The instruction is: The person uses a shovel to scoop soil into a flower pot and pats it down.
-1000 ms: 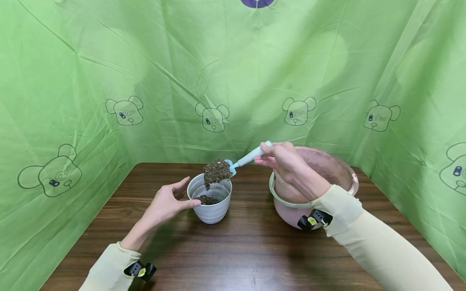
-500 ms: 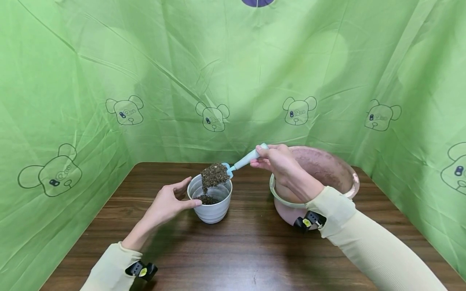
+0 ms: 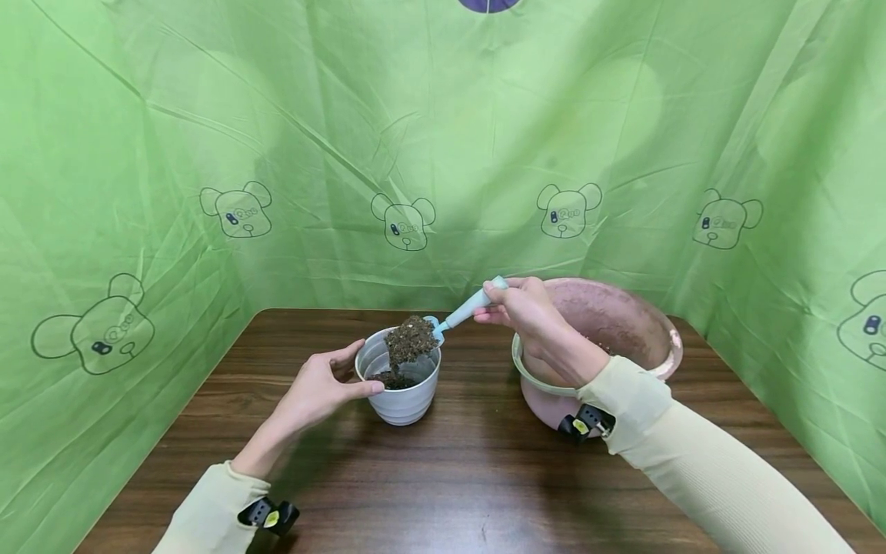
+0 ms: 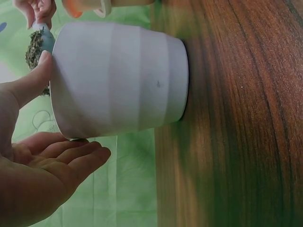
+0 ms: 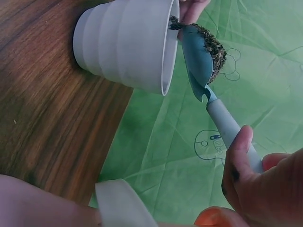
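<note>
A light-blue garden trowel [image 3: 467, 308] heaped with dark soil [image 3: 411, 338] tilts over the mouth of a white ribbed flower pot [image 3: 408, 406], some soil trailing off its tip into the pot. My right hand [image 3: 536, 314] grips the trowel's pale handle [image 5: 227, 124] between thumb and fingers. More soil [image 3: 392, 380] lies at the bottom of the pot, which stands upright on the table. At the pot's left side is my left hand [image 3: 314, 391]; its thumb touches the rim and the other fingers, nearly straight, lie along the wall, as the left wrist view [image 4: 66, 163] shows.
A large pink basin [image 3: 623, 319] with a pale green rim stands on the right, partly behind my right forearm, with a little soil visible inside. The brown wooden table [image 3: 429, 492] ends at a green cloth backdrop [image 3: 484, 154] printed with bear heads.
My right hand has moved slightly left and down, bringing the loaded trowel lower over the pot. The left hand and the pot have stayed in place.
</note>
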A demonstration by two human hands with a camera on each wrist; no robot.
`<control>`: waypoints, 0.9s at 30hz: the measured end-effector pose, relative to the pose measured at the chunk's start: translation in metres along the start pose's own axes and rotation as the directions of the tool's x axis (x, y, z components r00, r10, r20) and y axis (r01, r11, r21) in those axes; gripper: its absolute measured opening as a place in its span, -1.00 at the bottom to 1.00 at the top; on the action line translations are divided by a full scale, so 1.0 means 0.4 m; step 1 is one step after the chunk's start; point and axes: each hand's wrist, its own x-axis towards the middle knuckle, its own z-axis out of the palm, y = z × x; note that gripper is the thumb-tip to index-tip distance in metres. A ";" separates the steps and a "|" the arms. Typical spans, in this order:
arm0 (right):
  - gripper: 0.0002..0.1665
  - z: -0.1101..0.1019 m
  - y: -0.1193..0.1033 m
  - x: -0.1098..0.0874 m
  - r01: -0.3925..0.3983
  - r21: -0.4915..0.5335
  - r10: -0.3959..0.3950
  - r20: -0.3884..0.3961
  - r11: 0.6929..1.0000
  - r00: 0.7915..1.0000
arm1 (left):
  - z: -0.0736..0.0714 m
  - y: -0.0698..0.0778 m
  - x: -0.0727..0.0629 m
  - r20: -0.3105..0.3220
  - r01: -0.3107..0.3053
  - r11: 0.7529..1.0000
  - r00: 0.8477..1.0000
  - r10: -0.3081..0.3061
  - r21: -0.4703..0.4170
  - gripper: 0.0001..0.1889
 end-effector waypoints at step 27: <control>-0.65 0.051 0.031 0.006 0.072 -0.050 -0.075 -0.054 0.996 0.996 | 0.002 0.000 -0.002 0.006 0.019 0.999 1.000 -0.019 -0.030 -0.03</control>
